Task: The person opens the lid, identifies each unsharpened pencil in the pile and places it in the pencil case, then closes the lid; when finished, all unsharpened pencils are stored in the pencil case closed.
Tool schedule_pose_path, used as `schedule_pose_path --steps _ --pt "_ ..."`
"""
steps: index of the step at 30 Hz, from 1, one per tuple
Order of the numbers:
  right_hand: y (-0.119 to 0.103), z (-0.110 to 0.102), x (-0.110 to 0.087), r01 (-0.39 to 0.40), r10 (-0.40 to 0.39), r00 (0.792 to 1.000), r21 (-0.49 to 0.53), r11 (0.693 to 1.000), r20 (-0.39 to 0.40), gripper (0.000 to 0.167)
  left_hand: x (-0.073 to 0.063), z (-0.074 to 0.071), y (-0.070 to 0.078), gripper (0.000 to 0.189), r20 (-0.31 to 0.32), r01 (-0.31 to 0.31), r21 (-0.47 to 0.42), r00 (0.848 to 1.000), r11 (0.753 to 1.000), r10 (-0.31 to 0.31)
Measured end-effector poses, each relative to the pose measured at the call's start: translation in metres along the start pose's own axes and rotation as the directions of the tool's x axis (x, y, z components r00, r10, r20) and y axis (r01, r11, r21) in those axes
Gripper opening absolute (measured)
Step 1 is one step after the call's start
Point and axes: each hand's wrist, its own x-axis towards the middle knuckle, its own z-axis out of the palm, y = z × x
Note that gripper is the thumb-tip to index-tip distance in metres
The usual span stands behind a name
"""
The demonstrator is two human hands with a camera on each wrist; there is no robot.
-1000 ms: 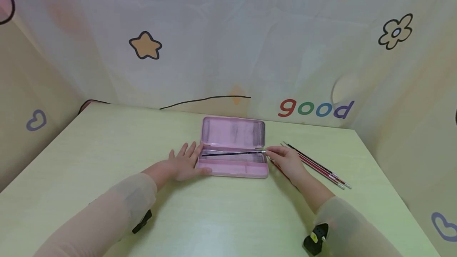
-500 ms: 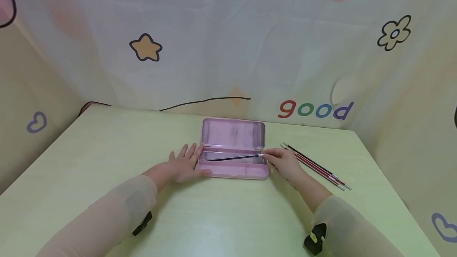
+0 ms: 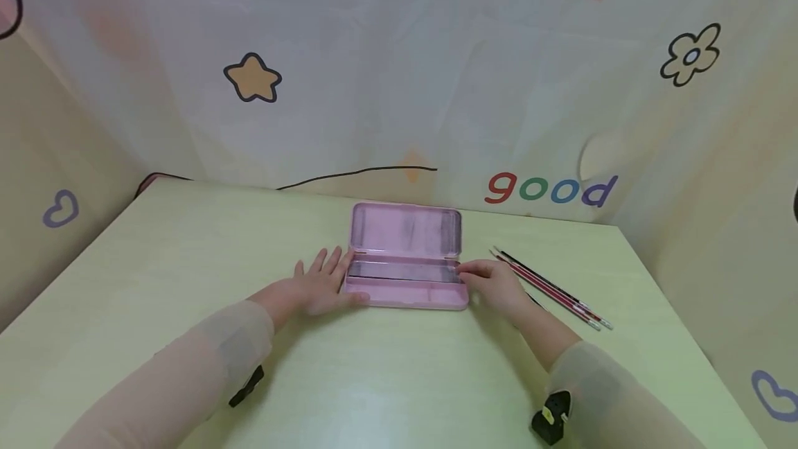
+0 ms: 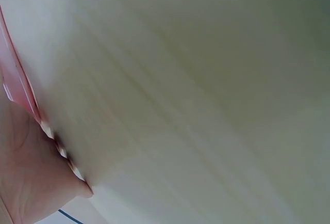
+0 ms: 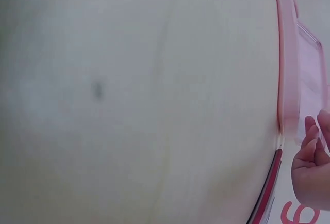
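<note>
An open pink pencil case (image 3: pixel 386 295) lies on the table in the head view, its lid (image 3: pixel 399 227) tipped back. My left hand (image 3: pixel 318 292) rests spread against the case's left side, with the thumb over the front corner. My right hand (image 3: pixel 495 286) is bent at the case's right end, its fingertips over the rim of the rear compartment. A thin dark line (image 3: pixel 402 278) along that compartment's front side looks like the dark pencil; its right end is hidden by my fingers. In the right wrist view, the bent fingers (image 5: pixel 309 146) show beside the case, and whether they pinch the pencil is unclear.
Several red and black pencils (image 3: pixel 551 288) lie slantwise on the table, right of the case. Part of another pencil (image 3: pixel 535 301) shows beside my right wrist. A patterned curtain (image 3: pixel 399 89) hangs behind the pale table (image 3: pixel 374 380).
The dark pencil, slanted across the case in my right fingers before, has gone down into the rear compartment. My right hand has barely shifted, and my left hand stays in place.
</note>
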Motion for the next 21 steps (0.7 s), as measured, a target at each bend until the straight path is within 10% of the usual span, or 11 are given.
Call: schedule_pose_path --steps 21 --pt "0.026 -0.072 -0.052 -0.061 0.067 0.997 0.164 0.985 -0.030 0.060 -0.014 -0.015 0.011 0.100 0.030 0.000 0.008 1.000 1.000 0.000"
